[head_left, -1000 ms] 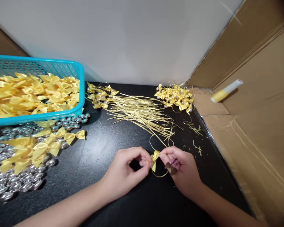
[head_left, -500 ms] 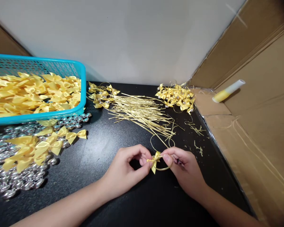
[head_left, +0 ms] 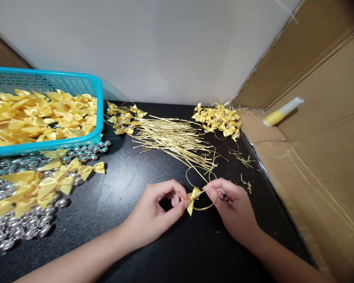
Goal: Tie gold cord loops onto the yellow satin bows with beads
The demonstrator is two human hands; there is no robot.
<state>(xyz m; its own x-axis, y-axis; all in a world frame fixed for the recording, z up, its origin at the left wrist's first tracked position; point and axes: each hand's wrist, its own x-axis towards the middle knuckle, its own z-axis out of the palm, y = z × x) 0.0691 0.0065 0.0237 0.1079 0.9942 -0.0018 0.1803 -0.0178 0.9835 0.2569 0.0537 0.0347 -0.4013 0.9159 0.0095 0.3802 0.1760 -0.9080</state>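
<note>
Fingers of the left hand (head_left: 155, 214) pinch a small yellow bow (head_left: 192, 197) by its middle, holding it just above the black table (head_left: 129, 188), probably to keep it steady. The right hand (head_left: 231, 210) pinches a thin gold cord (head_left: 205, 207) looped beside the bow, its end drawn taut at the knot. Loose gold cords (head_left: 174, 137) lie near ahead, within easy reach. Finished bows (head_left: 220, 118) sit heaped by the cardboard wall, and a blue basket (head_left: 98, 110) of bows stands left, above silver beads (head_left: 17, 228).
</note>
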